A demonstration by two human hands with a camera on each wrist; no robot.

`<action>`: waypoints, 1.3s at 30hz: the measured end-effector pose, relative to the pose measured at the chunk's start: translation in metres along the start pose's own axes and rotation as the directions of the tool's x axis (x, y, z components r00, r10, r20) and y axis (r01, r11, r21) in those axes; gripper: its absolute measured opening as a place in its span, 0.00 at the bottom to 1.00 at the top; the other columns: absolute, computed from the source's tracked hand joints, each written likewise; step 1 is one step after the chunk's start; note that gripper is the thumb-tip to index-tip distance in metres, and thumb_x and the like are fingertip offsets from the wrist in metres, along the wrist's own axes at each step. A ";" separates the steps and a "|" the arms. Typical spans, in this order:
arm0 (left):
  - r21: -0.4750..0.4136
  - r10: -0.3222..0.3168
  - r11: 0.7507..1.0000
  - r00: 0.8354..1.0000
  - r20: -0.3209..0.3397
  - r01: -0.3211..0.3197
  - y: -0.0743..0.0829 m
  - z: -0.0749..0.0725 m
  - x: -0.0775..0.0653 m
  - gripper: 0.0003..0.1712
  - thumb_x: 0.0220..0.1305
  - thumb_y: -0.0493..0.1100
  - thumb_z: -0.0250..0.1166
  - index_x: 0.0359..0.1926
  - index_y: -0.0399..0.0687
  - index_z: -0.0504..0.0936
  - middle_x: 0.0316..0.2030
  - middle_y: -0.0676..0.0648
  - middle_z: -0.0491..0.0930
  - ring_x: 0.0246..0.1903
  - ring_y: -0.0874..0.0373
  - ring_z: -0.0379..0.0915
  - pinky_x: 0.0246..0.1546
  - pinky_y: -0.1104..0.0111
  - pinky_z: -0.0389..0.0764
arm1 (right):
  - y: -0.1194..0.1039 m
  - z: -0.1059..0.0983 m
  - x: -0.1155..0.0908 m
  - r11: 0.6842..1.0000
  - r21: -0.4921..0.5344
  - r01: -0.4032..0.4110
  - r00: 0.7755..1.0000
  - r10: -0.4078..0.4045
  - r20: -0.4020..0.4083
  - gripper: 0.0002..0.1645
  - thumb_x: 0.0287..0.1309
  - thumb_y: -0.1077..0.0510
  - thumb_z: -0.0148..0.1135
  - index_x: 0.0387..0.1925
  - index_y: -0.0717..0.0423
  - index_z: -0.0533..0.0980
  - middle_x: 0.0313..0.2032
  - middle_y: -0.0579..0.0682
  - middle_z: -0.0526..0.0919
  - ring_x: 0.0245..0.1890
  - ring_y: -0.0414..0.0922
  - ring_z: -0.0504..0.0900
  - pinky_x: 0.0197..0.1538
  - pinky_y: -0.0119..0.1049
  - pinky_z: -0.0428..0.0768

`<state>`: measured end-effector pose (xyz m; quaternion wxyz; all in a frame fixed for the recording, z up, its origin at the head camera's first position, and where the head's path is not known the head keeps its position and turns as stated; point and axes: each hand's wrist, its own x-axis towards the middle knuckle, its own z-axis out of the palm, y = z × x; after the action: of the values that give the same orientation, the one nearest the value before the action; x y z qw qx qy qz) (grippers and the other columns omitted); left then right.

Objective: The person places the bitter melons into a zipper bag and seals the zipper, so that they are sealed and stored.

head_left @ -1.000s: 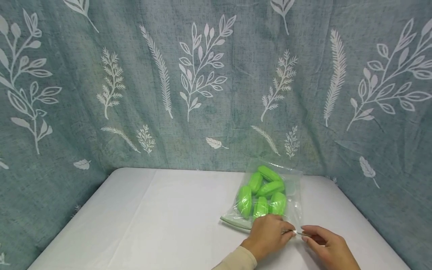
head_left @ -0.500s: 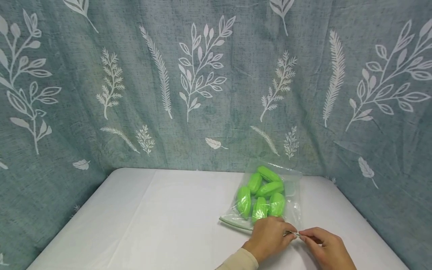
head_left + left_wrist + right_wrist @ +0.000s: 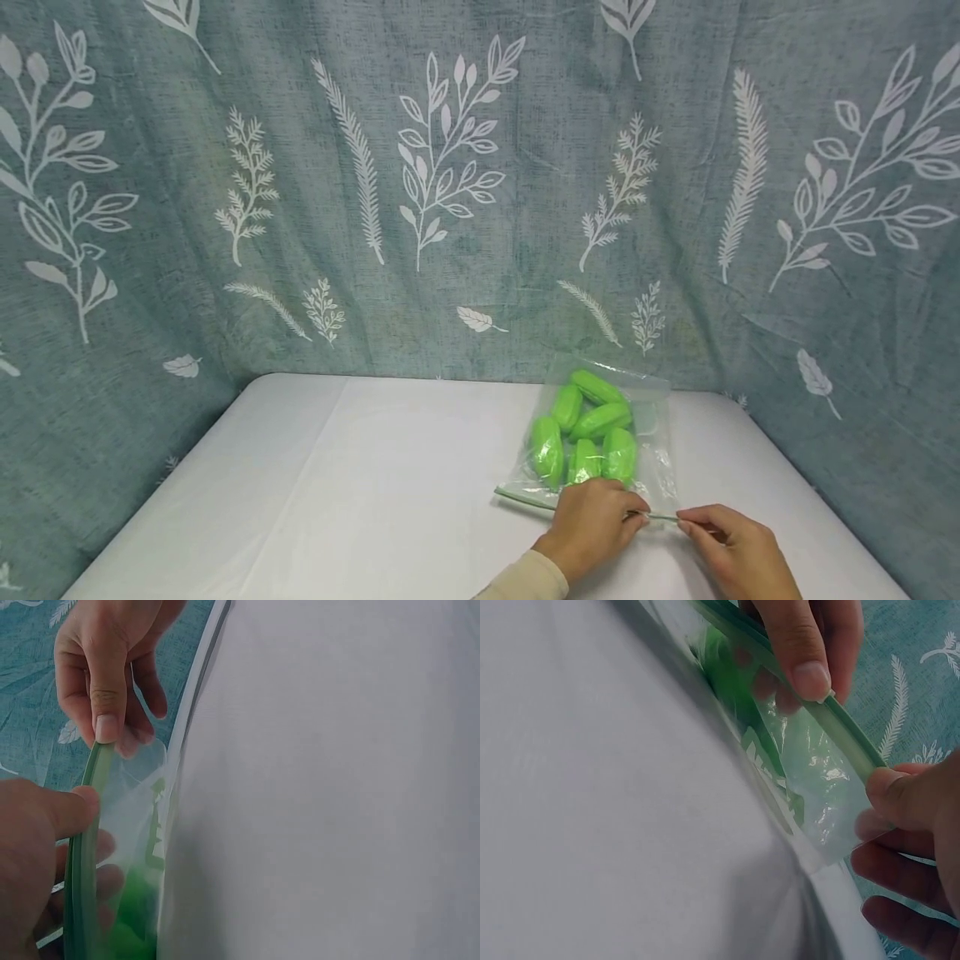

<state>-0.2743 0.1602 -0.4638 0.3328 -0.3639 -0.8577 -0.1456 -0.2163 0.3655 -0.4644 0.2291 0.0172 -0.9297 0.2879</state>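
Observation:
A clear plastic zip bag [image 3: 652,446] lies at the right of the table, holding several green oblong pieces [image 3: 600,421] with rounded ends. Along its near edge runs a green zip strip [image 3: 521,500]. My left hand [image 3: 596,523] pinches this strip right of its middle, the thumb lying on it in the left wrist view. At the strip's right end, my right hand [image 3: 738,552] pinches the bag's corner between thumb and fingers. Between the two hands a short length of the strip [image 3: 847,739] is stretched straight. A small pale bit [image 3: 829,696] shows beside the left thumb.
A white cloth covers the table [image 3: 360,475]. Behind and at both sides hangs a blue-green curtain [image 3: 525,250] with white leaf prints. The bag's far edge lies close to the table's back edge.
The hands came closer together at the strip, then drew apart again, the right hand going right and the left hand slightly left. The bag's near edge shifted slightly right.

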 end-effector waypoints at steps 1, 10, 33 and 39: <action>-0.002 -0.003 1.000 1.000 0.003 0.003 -0.001 0.000 -0.001 0.05 0.58 0.59 0.72 0.37 0.76 0.90 0.32 0.71 0.83 0.33 0.77 0.77 0.25 0.83 0.69 | 0.000 -0.001 0.000 1.000 -0.003 -0.019 1.000 0.019 0.011 0.06 0.57 0.62 0.70 0.38 0.52 0.87 0.33 0.45 0.87 0.26 0.34 0.80 0.29 0.31 0.79; 0.006 -0.020 1.000 0.999 0.032 0.020 -0.006 -0.001 -0.004 0.06 0.59 0.60 0.71 0.39 0.78 0.89 0.31 0.71 0.82 0.33 0.75 0.75 0.27 0.82 0.70 | 0.001 -0.012 0.003 0.990 -0.028 -0.141 0.984 0.143 0.107 0.10 0.62 0.53 0.68 0.42 0.52 0.87 0.39 0.52 0.88 0.32 0.44 0.85 0.33 0.39 0.82; 0.002 -0.002 1.000 1.000 0.013 0.002 -0.022 -0.011 -0.010 0.06 0.57 0.57 0.73 0.38 0.74 0.90 0.29 0.69 0.82 0.30 0.75 0.74 0.26 0.82 0.70 | 0.000 -0.005 0.005 0.989 0.023 -0.149 0.982 0.145 0.124 0.11 0.61 0.58 0.67 0.44 0.57 0.85 0.41 0.53 0.88 0.34 0.45 0.86 0.35 0.34 0.83; 0.002 0.000 1.000 1.000 0.012 0.000 -0.022 -0.010 -0.010 0.06 0.57 0.57 0.73 0.37 0.75 0.90 0.29 0.68 0.82 0.30 0.74 0.74 0.26 0.81 0.70 | -0.002 0.000 0.003 0.998 0.019 -0.062 0.995 0.060 0.081 0.10 0.58 0.60 0.70 0.42 0.55 0.86 0.41 0.51 0.87 0.34 0.42 0.86 0.34 0.30 0.82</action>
<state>-0.2807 0.1348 -0.4630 0.3280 -0.3645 -0.8598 -0.1424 -0.2186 0.3639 -0.4623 0.1826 0.0026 -0.9351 0.3039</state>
